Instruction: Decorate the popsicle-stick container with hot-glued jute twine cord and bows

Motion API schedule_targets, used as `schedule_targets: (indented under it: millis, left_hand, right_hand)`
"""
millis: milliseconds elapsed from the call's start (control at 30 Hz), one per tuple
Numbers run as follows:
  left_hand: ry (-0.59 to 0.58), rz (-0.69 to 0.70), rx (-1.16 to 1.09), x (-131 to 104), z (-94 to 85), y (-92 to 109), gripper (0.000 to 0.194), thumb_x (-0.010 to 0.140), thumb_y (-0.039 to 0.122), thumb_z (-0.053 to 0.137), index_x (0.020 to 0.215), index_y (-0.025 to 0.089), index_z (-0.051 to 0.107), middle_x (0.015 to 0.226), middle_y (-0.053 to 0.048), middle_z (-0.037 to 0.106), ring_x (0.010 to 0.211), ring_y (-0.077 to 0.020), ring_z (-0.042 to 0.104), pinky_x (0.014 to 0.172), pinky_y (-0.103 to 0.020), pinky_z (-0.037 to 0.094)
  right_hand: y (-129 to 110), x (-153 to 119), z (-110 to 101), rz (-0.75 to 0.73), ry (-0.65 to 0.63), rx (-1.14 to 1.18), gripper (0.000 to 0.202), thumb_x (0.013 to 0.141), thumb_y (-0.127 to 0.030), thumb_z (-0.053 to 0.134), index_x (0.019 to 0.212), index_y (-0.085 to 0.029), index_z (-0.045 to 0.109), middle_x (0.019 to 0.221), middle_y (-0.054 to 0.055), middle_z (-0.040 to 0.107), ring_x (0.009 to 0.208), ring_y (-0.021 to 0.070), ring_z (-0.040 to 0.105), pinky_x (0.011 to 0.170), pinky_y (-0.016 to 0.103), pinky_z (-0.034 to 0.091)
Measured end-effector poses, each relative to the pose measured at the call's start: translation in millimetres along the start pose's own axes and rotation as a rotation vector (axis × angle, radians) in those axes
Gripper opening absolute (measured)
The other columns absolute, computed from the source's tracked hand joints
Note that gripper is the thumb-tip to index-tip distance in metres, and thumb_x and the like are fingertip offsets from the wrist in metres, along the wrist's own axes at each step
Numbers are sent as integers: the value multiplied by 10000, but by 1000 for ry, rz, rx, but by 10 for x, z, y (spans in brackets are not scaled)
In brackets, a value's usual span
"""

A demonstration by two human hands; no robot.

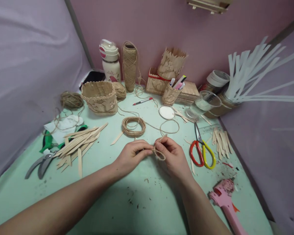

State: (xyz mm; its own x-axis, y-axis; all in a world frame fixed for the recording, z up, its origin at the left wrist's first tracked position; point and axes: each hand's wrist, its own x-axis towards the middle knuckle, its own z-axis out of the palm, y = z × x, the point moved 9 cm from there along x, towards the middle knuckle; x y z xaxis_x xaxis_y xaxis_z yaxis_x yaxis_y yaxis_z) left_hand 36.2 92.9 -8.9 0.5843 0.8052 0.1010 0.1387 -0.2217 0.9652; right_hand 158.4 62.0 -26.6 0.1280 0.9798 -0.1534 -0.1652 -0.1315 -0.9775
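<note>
My left hand [133, 153] pinches a piece of jute twine [161, 157] between thumb and fingertips. Close beside it, my right hand [172, 155] is closed on the same twine, and a small loop hangs between the two hands. Just beyond them lies a coil of jute twine [133, 126], and a thin strand runs from it to a loose loop [170, 126] on the table near my right fingers. The fingertips partly cover the twine where it is gripped.
Left: pruning shears [42, 163] and wooden sticks [80, 143]. Right: scissors [202, 150], short sticks [221, 142] and a pink glue gun [226, 202]. Behind: a woven-looking basket [99, 98], a bottle [110, 62], a twine spool [129, 67], a pen cup [171, 95] and a tilted glass of water [198, 107].
</note>
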Motion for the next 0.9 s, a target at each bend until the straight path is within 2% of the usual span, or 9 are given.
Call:
schedule_targets:
  millis: [133,300,533,667,767,833,900]
  left_hand:
    - [12,48,24,-5,-3,21,131,865,192,606,859,174,736,839,-36,708,803,-145,631,778,-266,484]
    - [-18,111,37,-15,32,69,121,856,184,621,856,182,743,825,-35,706,803,-146,626,773,-262,481]
    - [-97,196,64,-25,116,147,129,862,187,620,809,203,737,801,-19,732,792,-144,632,811,-279,460]
    - [-96,202,53,-35,129,164,122,858,195,624,805,202,734,807,-23,734,804,-149,636,823,-293,462]
    - [-44,153,13,-27,73,140,140,869,219,606,807,190,728,807,-38,719,799,-154,635,792,-293,482]
    - [54,107,5,-21,-24,108,144,875,229,591,830,182,719,833,-48,705,809,-157,634,778,-293,493]
    - [172,71,29,-28,-135,78,133,873,229,590,845,175,709,861,-55,691,837,-162,629,788,-297,493]
  right_hand:
    - [-24,-27,64,-9,-16,-47,193,865,-382,614,805,-201,582,752,-21,574,674,107,508,633,235,407]
    - [8,-53,17,-8,83,-63,214,904,-395,549,798,-213,514,750,-22,607,623,98,514,590,224,418]
    - [205,-52,-7,164,161,252,280,824,-436,628,764,-212,472,666,-26,613,493,88,505,441,199,385]
    - [253,-29,2,247,153,307,319,763,-449,682,764,-210,472,636,-23,614,475,95,516,422,199,393]
    - [209,-21,-47,220,138,139,331,818,-517,595,779,-199,510,611,-14,603,468,104,512,433,216,402]
    - [98,-34,-132,125,175,-149,355,881,-528,498,773,-193,542,565,-15,575,463,110,492,447,228,394]
    - [-75,-72,-196,-19,245,-467,331,911,-478,478,760,-194,558,542,-25,545,474,114,472,471,238,388]
